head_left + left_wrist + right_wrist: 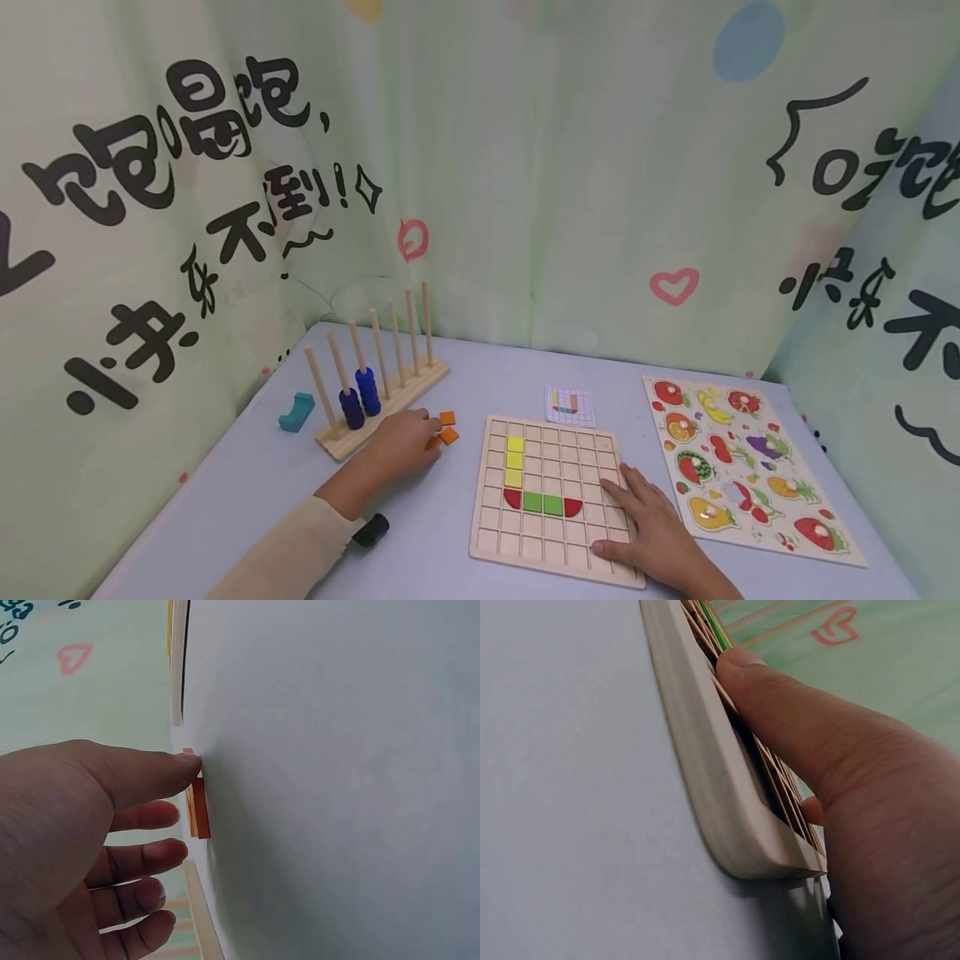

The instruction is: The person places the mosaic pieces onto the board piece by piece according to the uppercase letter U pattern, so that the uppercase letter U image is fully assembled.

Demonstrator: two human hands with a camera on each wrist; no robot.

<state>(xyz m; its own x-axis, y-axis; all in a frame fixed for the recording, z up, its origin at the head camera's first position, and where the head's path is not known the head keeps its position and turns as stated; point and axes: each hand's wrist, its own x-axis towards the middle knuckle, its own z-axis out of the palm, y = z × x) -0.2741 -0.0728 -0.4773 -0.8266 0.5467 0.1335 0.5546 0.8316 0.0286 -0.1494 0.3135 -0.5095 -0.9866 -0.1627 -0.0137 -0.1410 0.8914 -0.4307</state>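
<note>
My left hand (401, 443) is at the orange square tiles (448, 435) on the table, beside the pegged wooden stand. In the left wrist view its thumb (161, 774) reaches the tiles' edge, with a gap between thumb and fingers. One tile is partly hidden under the fingertips. My right hand (656, 529) rests spread on the right side of a wooden grid board (555, 550); its thumb (761, 686) lies on the grid in the right wrist view. The board holds a column of yellow squares (514, 460), then green squares (543, 503) between red quarter-round pieces (573, 507).
Behind the board lies a small pattern card (570, 407). The pegged stand (390, 400) carries dark blue beads (367, 392). A teal curved block (297, 412) lies left of it, a fruit puzzle board (750, 467) at right. A black object (372, 530) is near my left sleeve.
</note>
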